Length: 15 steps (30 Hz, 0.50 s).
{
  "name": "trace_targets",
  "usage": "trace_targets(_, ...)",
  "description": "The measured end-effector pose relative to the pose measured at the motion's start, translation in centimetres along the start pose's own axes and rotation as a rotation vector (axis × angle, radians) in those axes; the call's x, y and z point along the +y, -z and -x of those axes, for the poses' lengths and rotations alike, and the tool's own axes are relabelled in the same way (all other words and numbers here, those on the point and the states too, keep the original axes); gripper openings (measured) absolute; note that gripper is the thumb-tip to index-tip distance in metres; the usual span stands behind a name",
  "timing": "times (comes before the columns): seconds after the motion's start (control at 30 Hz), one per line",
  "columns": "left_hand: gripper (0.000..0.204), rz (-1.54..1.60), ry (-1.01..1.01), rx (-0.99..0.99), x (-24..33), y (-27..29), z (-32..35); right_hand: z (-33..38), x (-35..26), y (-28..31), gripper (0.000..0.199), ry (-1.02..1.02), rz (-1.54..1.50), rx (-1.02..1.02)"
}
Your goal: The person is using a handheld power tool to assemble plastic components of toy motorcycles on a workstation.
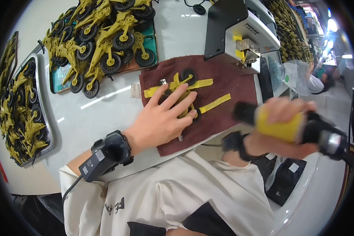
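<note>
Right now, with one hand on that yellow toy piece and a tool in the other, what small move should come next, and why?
Probably bring the right hand with its yellow-and-black power tool over to the cloth. The left hand already presses the yellow wheeled toy part flat there, while the tool is off to the side, away from it.

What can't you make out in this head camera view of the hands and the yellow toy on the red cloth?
- Yellow-green plastic wheeled toy: middle hidden under the left hand.
- Black and yellow handheld power tool: motion-blurred in the right hand; tip unclear.
- Maroon towel: far edge covered by the black and white machine.
</note>
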<state>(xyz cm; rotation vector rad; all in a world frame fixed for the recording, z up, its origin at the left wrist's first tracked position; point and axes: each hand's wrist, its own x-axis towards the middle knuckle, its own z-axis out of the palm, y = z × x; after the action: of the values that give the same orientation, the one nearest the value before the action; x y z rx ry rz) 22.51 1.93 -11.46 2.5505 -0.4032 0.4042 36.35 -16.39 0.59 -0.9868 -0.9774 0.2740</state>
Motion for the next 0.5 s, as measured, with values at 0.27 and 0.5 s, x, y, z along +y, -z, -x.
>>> trace_targets(0.27,0.062,0.066,0.016,-0.02,0.0,0.0,0.3,-9.6,3.7,1.7,0.045,0.105,0.665,0.568)
trace_targets(0.5,0.09,0.082,0.284,0.017,-0.5,0.7,0.4,-2.5,1.7,-0.9,0.076,0.082,-0.016,0.03)
